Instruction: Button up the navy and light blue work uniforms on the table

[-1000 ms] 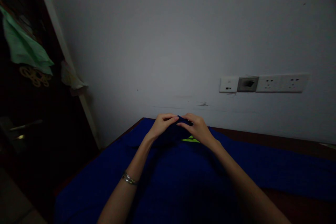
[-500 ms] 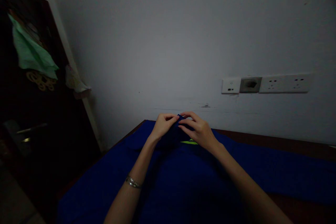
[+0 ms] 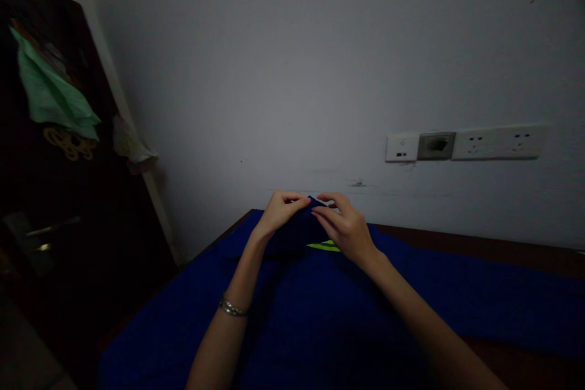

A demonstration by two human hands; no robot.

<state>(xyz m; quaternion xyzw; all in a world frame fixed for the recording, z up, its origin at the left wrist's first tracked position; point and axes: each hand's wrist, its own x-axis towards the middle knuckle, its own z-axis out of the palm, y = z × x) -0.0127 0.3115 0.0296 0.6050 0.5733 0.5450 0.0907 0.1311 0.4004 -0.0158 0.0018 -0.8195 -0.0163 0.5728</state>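
On the bench (image 3: 479, 245), the blue cloth (image 3: 320, 298) has a raised edge pinched by the left hand (image 3: 278, 214), while the right hand (image 3: 353, 233) curves at it, grip unclear, apparently fine edge-handling that calls for light fingertips.

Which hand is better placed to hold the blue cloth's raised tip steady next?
Probably the left hand: its thumb and finger seem to pinch the tip of the blue cloth. The right hand is close too, but its thumb and finger are spread apart.
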